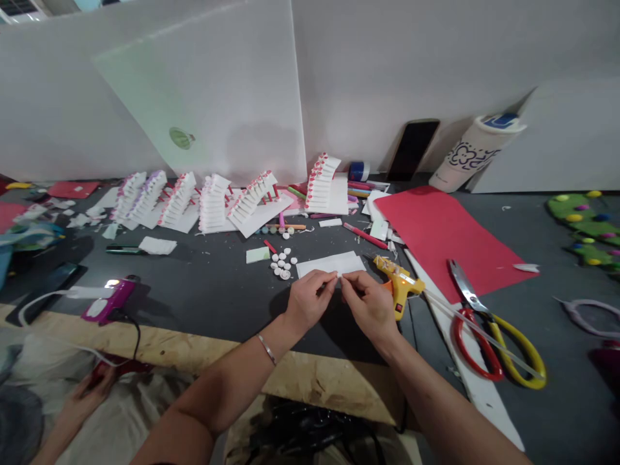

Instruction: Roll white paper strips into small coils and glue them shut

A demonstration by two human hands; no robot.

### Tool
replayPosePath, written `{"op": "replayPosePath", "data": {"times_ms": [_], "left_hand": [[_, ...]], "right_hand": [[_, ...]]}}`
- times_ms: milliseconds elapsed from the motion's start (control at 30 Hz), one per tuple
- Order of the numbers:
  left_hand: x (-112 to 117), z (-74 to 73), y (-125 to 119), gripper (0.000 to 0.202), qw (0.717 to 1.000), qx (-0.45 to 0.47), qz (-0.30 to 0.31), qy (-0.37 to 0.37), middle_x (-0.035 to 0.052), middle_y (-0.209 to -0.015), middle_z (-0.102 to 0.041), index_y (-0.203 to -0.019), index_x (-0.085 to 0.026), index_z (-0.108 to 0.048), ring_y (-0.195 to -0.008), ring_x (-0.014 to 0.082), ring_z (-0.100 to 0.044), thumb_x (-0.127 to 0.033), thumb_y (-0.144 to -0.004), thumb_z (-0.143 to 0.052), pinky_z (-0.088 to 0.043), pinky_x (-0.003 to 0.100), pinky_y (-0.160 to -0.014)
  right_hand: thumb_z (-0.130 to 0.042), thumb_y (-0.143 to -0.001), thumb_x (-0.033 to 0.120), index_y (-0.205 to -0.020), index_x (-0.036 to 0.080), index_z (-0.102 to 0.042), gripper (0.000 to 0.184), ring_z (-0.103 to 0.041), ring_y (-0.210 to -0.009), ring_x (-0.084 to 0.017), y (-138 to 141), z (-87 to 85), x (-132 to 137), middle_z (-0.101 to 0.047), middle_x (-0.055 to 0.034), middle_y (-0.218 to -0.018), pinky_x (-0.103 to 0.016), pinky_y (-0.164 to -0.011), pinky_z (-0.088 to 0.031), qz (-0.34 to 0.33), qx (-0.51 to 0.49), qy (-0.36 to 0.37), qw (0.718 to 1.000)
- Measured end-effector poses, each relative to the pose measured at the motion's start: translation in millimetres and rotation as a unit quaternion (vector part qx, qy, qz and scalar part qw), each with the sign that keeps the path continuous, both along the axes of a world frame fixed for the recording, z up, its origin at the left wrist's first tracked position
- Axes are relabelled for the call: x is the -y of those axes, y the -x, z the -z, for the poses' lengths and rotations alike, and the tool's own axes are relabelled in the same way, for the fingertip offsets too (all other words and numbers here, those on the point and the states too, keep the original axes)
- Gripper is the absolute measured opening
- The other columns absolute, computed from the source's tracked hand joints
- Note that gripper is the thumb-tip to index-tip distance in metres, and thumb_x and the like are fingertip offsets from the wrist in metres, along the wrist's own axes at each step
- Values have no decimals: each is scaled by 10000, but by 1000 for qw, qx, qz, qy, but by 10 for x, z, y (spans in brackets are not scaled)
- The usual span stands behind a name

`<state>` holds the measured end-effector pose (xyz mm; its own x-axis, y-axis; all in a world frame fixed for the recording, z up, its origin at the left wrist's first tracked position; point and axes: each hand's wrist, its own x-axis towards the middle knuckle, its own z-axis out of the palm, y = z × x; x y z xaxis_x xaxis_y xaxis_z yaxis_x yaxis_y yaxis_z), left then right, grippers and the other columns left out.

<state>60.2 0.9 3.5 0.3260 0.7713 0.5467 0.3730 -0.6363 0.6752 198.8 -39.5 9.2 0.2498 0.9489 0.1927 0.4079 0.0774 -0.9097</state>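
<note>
My left hand (310,298) and my right hand (369,302) meet over the dark table, fingertips pinched together on a small white piece (338,276). Both hands are closed on it. Just beyond them lies a white foam strip (330,263). A cluster of small white round discs (283,262) sits to the left of that strip. A yellow glue gun (400,284) lies right beside my right hand.
Several white stepped foam models with red trim (213,200) line the back. A red sheet (436,236), scissors with red and yellow handles (489,336), a pink glue gun (109,300), a phone (413,150) and a cup (477,152) lie around. Another person's hand (87,394) shows at lower left.
</note>
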Motion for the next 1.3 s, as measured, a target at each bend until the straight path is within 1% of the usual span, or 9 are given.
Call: {"op": "replayPosePath", "data": {"times_ms": [67,167,233,300,500,700,833,1167,1300], "left_hand": [[-10,4,19,184,1000,8,5,23,57,-794,-708,-896,-162,-700,-728,128,-663,-279,-925,-560,-535,220,-646],[-46,37,42,175,993,44,16,107,51,-798,-705,-864,-169,-701,-740,141,-673,-317,-893,-611,-545,221,-620],[-68,59,45,198,984,70,28,160,61,-859,-717,-924,-173,-708,-746,149,-683,-348,-884,-623,-562,231,-616],[-76,63,44,230,981,71,45,172,70,-908,-726,-993,-179,-711,-724,143,-685,-358,-899,-601,-573,243,-633],[-44,8,34,214,994,37,26,96,61,-877,-740,-950,-188,-719,-782,148,-692,-340,-924,-571,-564,263,-744],[-49,37,21,252,990,65,-23,119,46,-837,-729,-889,-188,-706,-738,142,-685,-408,-906,-585,-552,243,-684],[-60,57,26,264,991,71,-29,110,48,-850,-726,-891,-186,-701,-732,138,-681,-427,-897,-594,-547,235,-659],[-38,2,20,173,1000,-5,-17,-17,37,-829,-733,-938,-185,-708,-770,125,-689,-283,-933,-566,-556,237,-719],[-18,-26,9,192,999,-22,-2,-29,54,-891,-740,-1004,-179,-699,-818,130,-694,-261,-948,-535,-560,244,-749]], "right_hand": [[-521,-871,403,-813,199,-665,256,-584,-513,-145,-18,-6,-3,-655,-3,-601,-248,-527,-447,-1,24,-8,1000],[-505,-881,374,-850,205,-675,241,-591,-522,-145,-49,-5,-7,-669,-6,-622,-252,-542,-446,-17,69,-21,997],[-493,-890,366,-874,210,-679,243,-614,-560,-153,-64,1,-9,-691,-19,-666,-257,-566,-456,-30,87,-31,995],[-494,-893,368,-875,217,-679,240,-645,-608,-161,-74,6,-11,-713,-32,-718,-261,-594,-472,-34,92,-36,995],[-547,-871,429,-804,215,-652,248,-638,-555,-160,-77,-10,-10,-684,-13,-629,-259,-563,-478,-9,40,4,999],[-541,-890,439,-880,200,-652,263,-666,-635,-160,-31,-24,-6,-711,-27,-701,-266,-618,-511,-76,-80,27,994],[-583,-861,435,-817,198,-639,248,-663,-614,-155,-11,-25,-4,-713,-25,-691,-264,-604,-523,-72,-141,41,987],[-559,-872,386,-803,205,-648,213,-685,-660,-171,4,-22,19,-726,-33,-717,-273,-630,-524,-30,-81,21,996],[-551,-875,379,-813,204,-644,208,-683,-661,-168,-6,-28,-2,-730,-31,-736,-276,-642,-528,-6,-86,13,996]]}}
